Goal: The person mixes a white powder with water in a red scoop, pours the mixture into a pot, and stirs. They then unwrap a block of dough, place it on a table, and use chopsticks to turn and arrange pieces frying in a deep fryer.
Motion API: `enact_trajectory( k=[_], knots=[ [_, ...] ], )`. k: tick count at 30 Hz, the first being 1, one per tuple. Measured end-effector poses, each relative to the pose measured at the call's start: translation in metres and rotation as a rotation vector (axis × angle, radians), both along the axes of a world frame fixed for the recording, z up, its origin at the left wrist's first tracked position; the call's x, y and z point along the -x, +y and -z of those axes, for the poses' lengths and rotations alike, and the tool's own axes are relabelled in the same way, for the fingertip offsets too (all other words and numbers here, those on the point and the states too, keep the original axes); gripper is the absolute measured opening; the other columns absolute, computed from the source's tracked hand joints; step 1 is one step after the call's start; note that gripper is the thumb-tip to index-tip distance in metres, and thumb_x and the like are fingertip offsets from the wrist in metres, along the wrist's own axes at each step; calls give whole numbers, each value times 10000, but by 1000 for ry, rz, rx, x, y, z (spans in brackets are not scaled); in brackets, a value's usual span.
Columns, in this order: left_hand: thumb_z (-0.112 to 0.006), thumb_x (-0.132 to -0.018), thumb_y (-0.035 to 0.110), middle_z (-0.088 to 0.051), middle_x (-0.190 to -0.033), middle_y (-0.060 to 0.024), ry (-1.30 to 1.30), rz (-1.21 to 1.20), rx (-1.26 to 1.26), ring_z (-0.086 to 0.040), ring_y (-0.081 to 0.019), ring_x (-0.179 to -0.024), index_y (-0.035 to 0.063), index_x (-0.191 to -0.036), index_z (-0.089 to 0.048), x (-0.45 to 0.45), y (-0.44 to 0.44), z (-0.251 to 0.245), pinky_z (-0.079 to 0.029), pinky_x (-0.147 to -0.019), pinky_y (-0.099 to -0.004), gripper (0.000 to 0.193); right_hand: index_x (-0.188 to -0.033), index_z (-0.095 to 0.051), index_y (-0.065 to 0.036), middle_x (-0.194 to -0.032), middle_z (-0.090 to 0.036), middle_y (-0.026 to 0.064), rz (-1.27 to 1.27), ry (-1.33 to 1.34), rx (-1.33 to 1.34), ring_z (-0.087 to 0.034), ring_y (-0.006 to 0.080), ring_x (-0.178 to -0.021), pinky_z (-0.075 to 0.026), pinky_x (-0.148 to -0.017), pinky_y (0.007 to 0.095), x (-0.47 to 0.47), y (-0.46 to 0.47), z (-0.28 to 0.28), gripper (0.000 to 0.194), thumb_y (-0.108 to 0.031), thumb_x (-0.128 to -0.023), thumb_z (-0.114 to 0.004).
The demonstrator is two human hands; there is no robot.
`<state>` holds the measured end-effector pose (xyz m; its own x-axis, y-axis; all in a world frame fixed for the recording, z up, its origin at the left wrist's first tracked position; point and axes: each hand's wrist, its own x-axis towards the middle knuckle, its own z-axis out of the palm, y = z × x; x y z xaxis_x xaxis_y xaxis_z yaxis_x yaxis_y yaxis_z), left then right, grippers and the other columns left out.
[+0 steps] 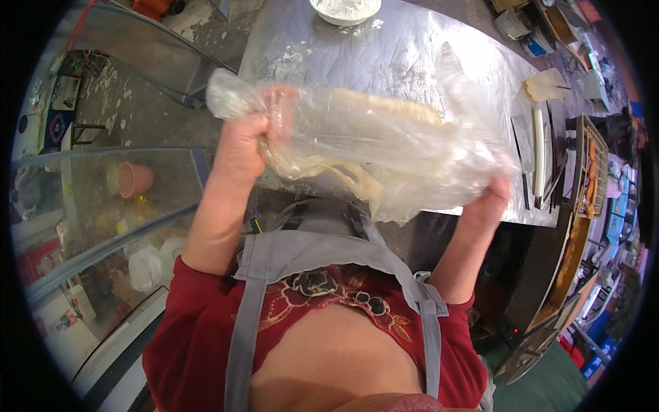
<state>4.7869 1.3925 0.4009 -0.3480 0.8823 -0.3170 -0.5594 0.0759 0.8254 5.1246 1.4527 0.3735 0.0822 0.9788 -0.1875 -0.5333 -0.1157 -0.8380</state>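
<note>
Stretched between both hands is a clear plastic sheet or bag (370,136), crumpled and partly blurred. My left hand (252,129) grips its left end, with a bunched tuft sticking out beyond the fist. At the lower right, my right hand (489,201) holds the other end, its fingers partly covered by the film. Pale dough (406,105) shows along the far side of the plastic. Thin yellowish strands, perhaps dough, hang near its front edge. Whether the dough lies inside the plastic or beneath it, I cannot tell.
A metal-topped table (304,59) bears flour smears and a bowl of flour (346,11). To the right lie a white rod (538,154), dark thin tools and a pale scraper (544,85). Fried dough on a wire rack (587,180) stands beyond. Glass panels (149,180) border the left.
</note>
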Motion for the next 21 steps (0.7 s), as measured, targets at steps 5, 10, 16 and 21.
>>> enact_trajectory(
  k=[5,10,16,21],
  knots=[
    [-451,-699,14,-558,-833,-50,6,151,-286,-513,-119,-696,-43,-1142,-548,16,-2,-26,-423,-618,-248,456,-1218,-476,70,-1156,-574,189,-31,131,-255,-580,303,-1062,-477,-926,397,-24,-1,-30,579,-38,-651,-516],
    [-493,-762,50,-571,-874,-37,624,292,-461,-555,-148,-756,-16,-1046,-575,56,80,-24,-456,-664,-280,303,-1020,-592,96,-1011,-633,169,91,-211,-264,-633,246,-911,-513,-822,364,3,104,-55,342,-25,-703,-552],
    [-473,-811,11,-569,-665,-35,215,87,-571,-568,-143,-616,35,-772,-591,67,215,-105,-467,-536,-224,126,-1104,-565,58,-1089,-622,89,-299,-139,-850,-583,142,-942,-442,-837,228,8,266,-121,344,-13,-769,-597],
    [-530,-768,98,-598,-917,-88,435,212,-495,-592,-183,-791,-7,-1063,-541,73,112,-72,-494,-677,-324,313,-1137,-585,-14,-1156,-597,135,46,-201,-496,-596,268,-1024,-466,-909,352,-29,159,-96,289,-96,-864,-538]
  ],
)
